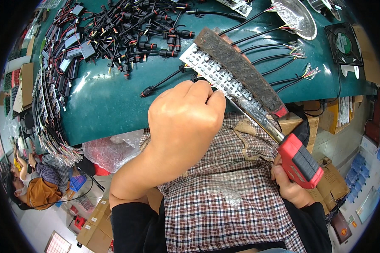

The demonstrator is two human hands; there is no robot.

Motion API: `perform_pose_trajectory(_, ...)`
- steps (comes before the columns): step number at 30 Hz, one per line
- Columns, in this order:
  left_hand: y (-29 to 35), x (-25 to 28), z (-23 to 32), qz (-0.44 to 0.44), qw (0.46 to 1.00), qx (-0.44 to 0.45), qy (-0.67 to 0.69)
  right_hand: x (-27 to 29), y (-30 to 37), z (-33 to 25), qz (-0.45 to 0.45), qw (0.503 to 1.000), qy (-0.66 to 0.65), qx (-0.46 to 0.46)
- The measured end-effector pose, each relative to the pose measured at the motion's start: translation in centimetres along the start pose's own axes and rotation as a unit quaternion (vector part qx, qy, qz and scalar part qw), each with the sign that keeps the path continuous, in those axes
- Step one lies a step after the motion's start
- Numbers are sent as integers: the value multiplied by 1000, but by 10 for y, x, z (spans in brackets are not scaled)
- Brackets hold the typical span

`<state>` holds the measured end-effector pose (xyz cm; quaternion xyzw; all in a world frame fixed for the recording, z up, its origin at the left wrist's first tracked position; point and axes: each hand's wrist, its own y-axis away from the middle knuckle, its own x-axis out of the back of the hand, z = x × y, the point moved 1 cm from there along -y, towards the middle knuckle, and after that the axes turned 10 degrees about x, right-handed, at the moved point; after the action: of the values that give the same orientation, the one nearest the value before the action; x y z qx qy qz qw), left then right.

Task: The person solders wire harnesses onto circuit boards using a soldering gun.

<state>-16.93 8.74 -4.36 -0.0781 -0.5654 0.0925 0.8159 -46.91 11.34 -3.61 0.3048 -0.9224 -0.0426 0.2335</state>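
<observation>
Landmark: the white component-studded circuit board (217, 72), lying aslant on the green table (114, 111) at its near edge. Nearest, below the board, a checked apron (223, 202) covers the wearer's lap.

Right hand (292, 185): below and to the right of the board, wrapped round the handle of a red-and-black hand tool (299, 160). The tool's metal barrel (271, 126) points up and left along the board's near edge; contact between tip and board cannot be determined.

Left hand (188, 114): at the board's near left edge, fingers curled and pressed together, back of the hand uppermost. The fingertips are hidden; what they pinch, if anything, cannot be told.

Left of the board, one black cable (166, 82) lies with its connector end outward. Along the board's far right side rests a dark, worn bar (240, 69) with a red end. Beyond the bar from the board, several black leads (264, 46) fan out to bared coloured wires. Farther, up and left of the board, black connectors (131, 31) lie heaped; up and right stand a metal dish (299, 21) and a fan (344, 44).
</observation>
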Motion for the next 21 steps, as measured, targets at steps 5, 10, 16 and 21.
perform_pose_trajectory(5, -1, 1, 2, 3, 1000, -1, -7, 5, -9, -3, -18, 992, 67, 105)
perform_pose_trajectory(10, -1, 0, 3, 9, 1000, -3, -5, 4, -9, -4, -10, 989, 76, 123)
perform_pose_trajectory(16, -1, 1, 3, 11, 1000, -5, -7, 5, 10, 10, -39, 999, 5, -24)
perform_pose_trajectory(21, -1, 0, 5, 13, 1000, -2, -8, 5, 12, 3, -17, 999, -27, -13)
